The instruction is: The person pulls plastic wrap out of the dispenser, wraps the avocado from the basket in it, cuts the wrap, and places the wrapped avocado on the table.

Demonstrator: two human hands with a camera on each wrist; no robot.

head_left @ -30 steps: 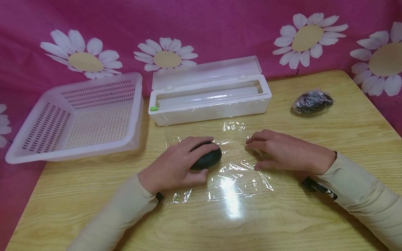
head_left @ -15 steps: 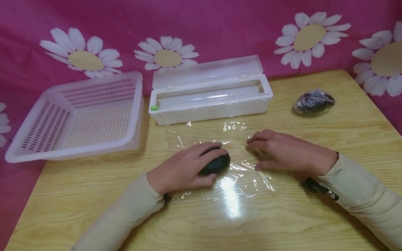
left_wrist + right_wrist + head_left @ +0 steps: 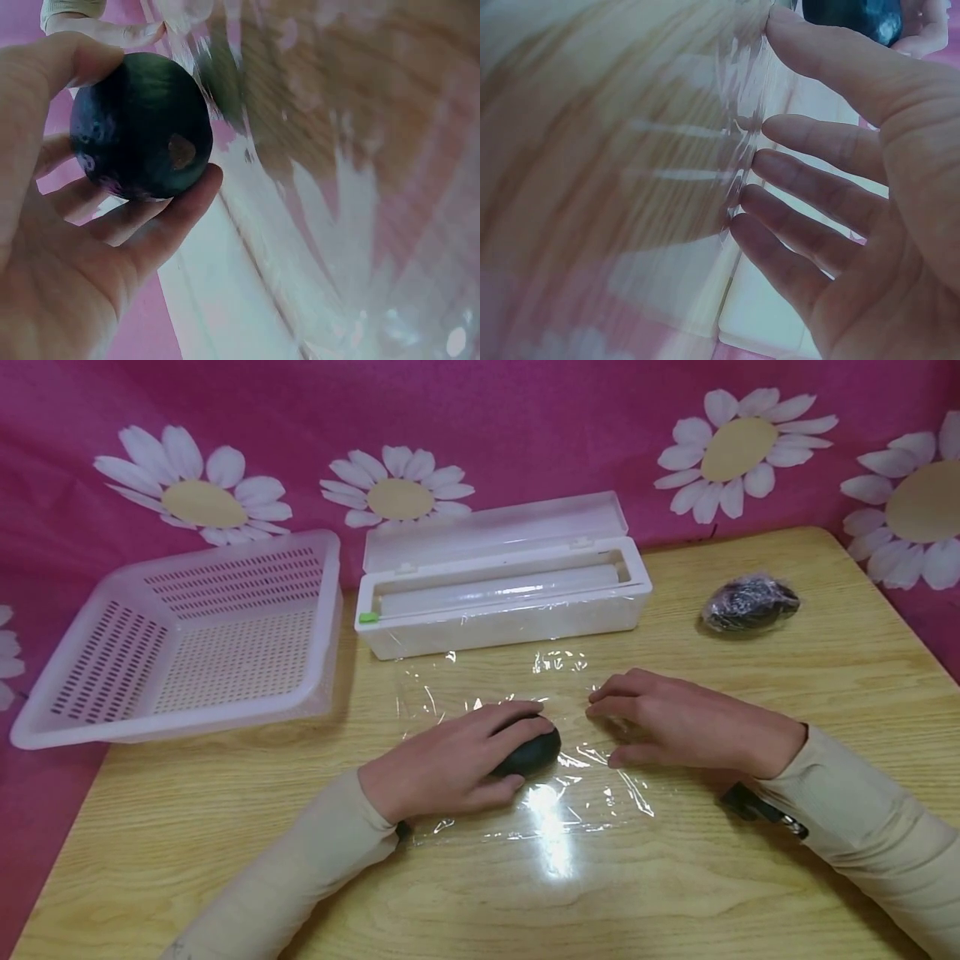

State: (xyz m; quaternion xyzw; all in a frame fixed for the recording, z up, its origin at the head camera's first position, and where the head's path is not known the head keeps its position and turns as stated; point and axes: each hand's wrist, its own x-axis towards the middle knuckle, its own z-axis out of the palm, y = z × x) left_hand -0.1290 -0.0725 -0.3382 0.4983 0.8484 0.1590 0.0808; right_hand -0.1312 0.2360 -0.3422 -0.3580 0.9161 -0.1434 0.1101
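My left hand (image 3: pixel 438 768) grips a smooth, dark green-black avocado (image 3: pixel 537 752) and holds it over a sheet of cling film (image 3: pixel 600 797) spread on the table. In the left wrist view, thumb and fingers curve round the avocado (image 3: pixel 142 124), and a brown scar shows on its end. To the right, my right hand (image 3: pixel 678 722) rests its spread fingertips on the right edge of the film. Nothing is gripped there in the right wrist view, where the fingers (image 3: pixel 802 202) lie fairly straight against the film. The film runs back to its dispenser.
Behind the film stands a white dispenser box (image 3: pixel 498 633), lid up, with a film roll (image 3: pixel 495 596) inside and a green slider (image 3: pixel 368 618). A white perforated basket (image 3: pixel 217 722) sits at the left. A film-wrapped dark oval item (image 3: pixel 750 604) lies at the back right.
My left hand has moved to the right and slightly nearer with the avocado over the film. The right hand has stayed in place at the film's edge.
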